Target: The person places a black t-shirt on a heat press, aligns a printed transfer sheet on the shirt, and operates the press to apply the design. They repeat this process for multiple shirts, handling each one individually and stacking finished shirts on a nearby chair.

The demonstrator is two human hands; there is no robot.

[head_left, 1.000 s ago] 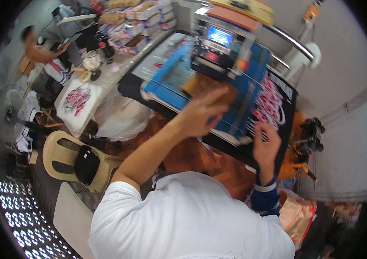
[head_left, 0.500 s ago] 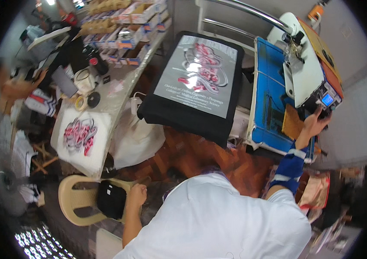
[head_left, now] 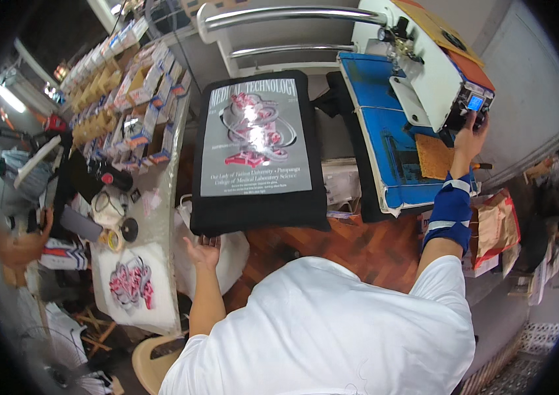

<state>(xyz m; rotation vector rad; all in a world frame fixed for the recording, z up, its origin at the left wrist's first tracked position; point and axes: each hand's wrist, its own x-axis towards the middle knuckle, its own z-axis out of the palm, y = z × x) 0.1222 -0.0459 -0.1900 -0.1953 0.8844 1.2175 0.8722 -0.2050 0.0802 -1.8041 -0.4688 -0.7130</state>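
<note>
My left hand point(head_left: 204, 253) is open, palm up, with its fingertips at the near left edge of a black shirt point(head_left: 259, 221). The shirt lies stretched over a flat platen and carries a grey printed panel point(head_left: 256, 138) with pink and silver artwork and pale lettering. My right hand point(head_left: 470, 143) is closed on the control box point(head_left: 481, 100), thumb up against the front just below its lit blue screen. The far fingers are partly hidden. The box is on the end of a white press head point(head_left: 417, 79), over a blue board point(head_left: 391, 125) with black cloth point(head_left: 361, 164) along its left side.
A brown pad point(head_left: 434, 158) lies on the blue board. Metal rails point(head_left: 292, 16) run behind the shirt. On the left, a long table point(head_left: 175, 197) bears small boxes, tape rolls and a pink printed sheet point(head_left: 130, 284). A person point(head_left: 19, 245) is at far left; a chair point(head_left: 148, 359) stands behind me.
My left hand has moved forward from beside the chair to the shirt's near edge. My right hand stays at the control box. More black cloth shows beside the blue board, and the view has shifted.
</note>
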